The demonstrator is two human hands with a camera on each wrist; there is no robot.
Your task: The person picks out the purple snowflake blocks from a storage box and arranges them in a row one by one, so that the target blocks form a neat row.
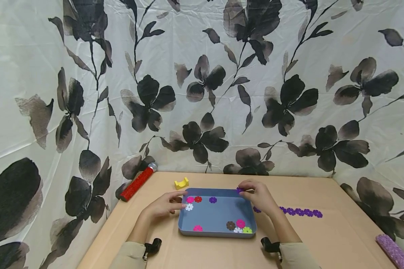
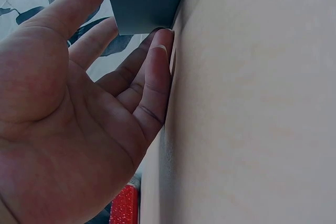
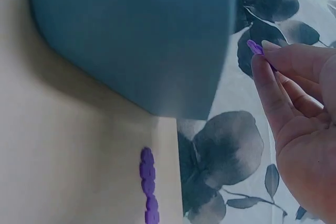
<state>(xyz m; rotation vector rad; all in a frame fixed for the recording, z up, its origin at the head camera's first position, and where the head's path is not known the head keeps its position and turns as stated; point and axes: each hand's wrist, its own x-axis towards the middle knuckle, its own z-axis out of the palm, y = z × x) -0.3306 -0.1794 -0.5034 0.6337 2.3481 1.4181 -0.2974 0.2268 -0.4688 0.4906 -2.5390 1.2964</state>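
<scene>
My right hand [image 1: 258, 194] pinches a purple flower-shaped disc [image 3: 255, 48] between thumb and fingertips, over the far right corner of a shallow blue-grey tray [image 1: 222, 216]. At the tray's left side, my left hand [image 1: 162, 206] holds the rim, with the thumb over the edge; the left wrist view shows its lower fingers bent by the outer wall. Inside the tray lie another purple disc [image 1: 213, 200], a red disc [image 1: 198, 199], pink, white, brown and green ones. A row of purple discs [image 1: 299, 212] stretches along the table, partly hidden by my right forearm.
A yellow curved piece [image 1: 181, 183] sits behind the tray. Along the left table edge lies a red glittery tube [image 1: 138, 182] with a silvery end. A purple glittery object [image 1: 395, 250] is at the far right. Floral cloth [image 1: 202, 112] hangs behind the table.
</scene>
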